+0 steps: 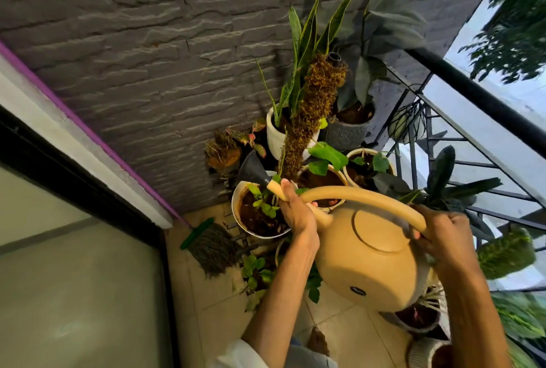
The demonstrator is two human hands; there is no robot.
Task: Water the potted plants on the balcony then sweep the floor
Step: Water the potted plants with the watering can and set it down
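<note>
- The round tan plastic watering can point(369, 261) is tilting left, held above the tiled floor point(348, 335) just right of centre, its dark funnel-shaped rose point(251, 170) hanging over the white round pot of brown soil and small green leaves point(260, 214).
- The left hand point(292, 208) is gripping the spout with curled fingers.
- The right hand point(443, 234) is gripping the arched handle.
- The green-handled mop point(209, 243) is lying at far left by the wall.
- The nearer pots are being hidden by the can.
</note>
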